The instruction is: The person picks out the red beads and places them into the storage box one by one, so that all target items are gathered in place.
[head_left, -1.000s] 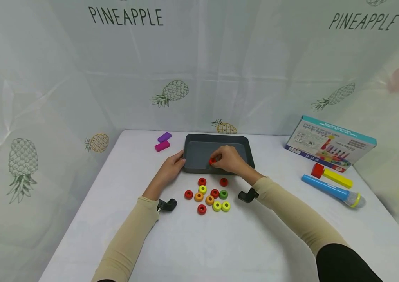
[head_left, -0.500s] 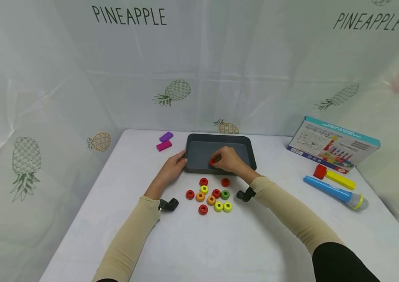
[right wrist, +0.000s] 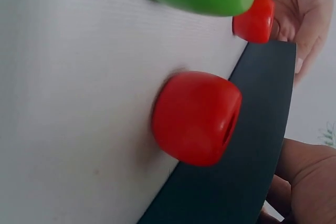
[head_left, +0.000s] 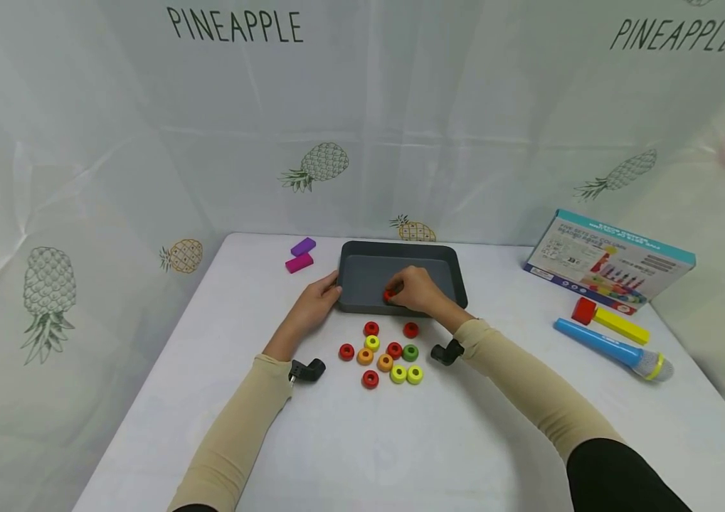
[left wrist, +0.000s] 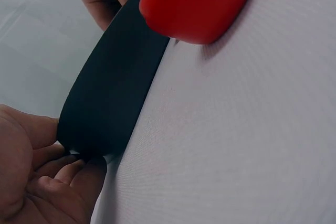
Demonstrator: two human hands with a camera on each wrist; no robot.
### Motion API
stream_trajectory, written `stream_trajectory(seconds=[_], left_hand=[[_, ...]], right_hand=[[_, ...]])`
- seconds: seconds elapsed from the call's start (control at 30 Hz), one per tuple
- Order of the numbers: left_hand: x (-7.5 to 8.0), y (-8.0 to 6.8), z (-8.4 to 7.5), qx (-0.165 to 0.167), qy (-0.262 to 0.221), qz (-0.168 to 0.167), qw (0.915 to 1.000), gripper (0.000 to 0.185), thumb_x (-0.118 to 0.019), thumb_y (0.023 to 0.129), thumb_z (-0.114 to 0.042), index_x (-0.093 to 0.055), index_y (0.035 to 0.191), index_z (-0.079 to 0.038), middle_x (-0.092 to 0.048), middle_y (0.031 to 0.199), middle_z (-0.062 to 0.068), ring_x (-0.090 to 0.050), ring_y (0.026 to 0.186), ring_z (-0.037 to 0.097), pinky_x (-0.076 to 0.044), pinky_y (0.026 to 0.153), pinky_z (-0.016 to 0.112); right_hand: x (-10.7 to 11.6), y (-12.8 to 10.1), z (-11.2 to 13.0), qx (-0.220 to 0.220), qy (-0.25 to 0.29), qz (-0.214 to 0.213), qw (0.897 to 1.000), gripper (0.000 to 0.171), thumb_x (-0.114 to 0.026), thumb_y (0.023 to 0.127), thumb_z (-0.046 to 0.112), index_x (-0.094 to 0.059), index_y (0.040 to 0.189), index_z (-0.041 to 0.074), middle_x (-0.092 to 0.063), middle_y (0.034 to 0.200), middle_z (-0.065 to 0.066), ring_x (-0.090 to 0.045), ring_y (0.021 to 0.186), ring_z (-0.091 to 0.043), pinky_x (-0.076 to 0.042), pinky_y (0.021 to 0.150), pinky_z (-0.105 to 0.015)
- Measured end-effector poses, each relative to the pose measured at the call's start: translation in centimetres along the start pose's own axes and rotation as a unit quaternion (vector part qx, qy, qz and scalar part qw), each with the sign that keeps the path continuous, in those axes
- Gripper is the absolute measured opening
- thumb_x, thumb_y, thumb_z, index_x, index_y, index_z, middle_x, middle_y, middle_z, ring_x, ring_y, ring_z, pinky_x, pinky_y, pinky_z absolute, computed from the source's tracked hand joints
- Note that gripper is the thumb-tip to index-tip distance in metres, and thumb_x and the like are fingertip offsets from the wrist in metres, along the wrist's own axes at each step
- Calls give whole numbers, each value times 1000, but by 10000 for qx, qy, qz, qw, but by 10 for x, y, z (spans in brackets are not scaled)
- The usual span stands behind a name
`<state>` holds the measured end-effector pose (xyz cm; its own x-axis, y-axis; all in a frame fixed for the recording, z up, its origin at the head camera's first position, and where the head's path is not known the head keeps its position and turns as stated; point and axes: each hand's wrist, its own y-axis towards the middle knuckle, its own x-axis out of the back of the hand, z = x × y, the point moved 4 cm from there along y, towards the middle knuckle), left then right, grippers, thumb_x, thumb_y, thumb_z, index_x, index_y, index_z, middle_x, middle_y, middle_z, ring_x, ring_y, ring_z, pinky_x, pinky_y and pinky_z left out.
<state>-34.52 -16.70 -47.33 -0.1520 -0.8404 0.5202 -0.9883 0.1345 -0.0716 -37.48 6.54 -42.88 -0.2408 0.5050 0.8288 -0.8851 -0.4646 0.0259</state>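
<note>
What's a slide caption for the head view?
Left hand grips the gray tray; right hand pinches a red bead inside it.

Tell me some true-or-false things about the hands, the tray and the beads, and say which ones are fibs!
1. The right hand holds a red bead. True.
2. The left hand is waving in the air. False: it grips the tray by its edge.
3. Just one green bead shows on the table. True.
4. The microphone is inside the tray. False: it lies on the table, off to the right of the tray.
5. The purple block is left of the tray. True.
</note>
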Motion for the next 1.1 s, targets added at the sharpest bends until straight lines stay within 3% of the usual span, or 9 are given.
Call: stream_trajectory(seconds=[0.27,1.1], left_hand=[[-1,1,0,-171,-65,-35,9998,55,-48,108,-31,-34,159,-18,-44,159,12,-37,150,27,-30,125,46],[-1,0,0,-100,-76,-24,9999,56,-48,108,-33,-33,160,-18,-41,161,10,-36,151,28,-30,125,47]], right_hand=[[0,-1,-2,-110,89,7,9999,26,-78,85,5,-78,111,2,-77,106,-14,-74,97,-24,-63,82,-37],[8,-12,1,-12,132,-298,9995,30,-81,85,14,-78,113,6,-75,110,-9,-64,88,-19,-55,70,-28]])
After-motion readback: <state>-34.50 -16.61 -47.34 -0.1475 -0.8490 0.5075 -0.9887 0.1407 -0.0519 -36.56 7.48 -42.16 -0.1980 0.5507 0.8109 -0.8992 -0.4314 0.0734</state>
